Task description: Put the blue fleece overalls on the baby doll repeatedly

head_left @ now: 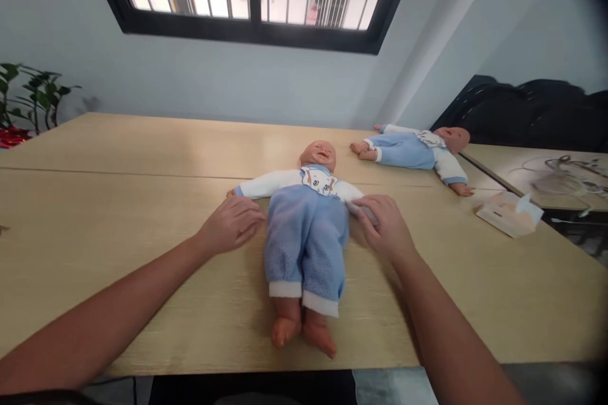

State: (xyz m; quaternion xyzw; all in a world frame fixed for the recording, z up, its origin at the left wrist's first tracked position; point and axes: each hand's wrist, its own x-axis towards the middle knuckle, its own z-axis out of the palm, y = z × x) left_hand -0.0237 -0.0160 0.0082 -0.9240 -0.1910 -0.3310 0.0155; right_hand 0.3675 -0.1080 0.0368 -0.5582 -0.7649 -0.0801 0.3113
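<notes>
A baby doll [306, 234] in blue trousers and a white-sleeved top lies on its back in the middle of the wooden table [95, 215], bare feet toward me. My left hand [231, 223] rests flat on the table beside the doll's right arm, fingers stretched out and touching nothing else. My right hand [384, 223] is on the doll's other arm, its fingers curled and pinching the white sleeve near the cuff.
A second, similar doll [415, 149] lies at the back right of the table. A tissue box [509, 213] sits near the right edge. A plant [28, 98] stands at far left, and dark chairs [532, 114] and another table with cables lie to the right.
</notes>
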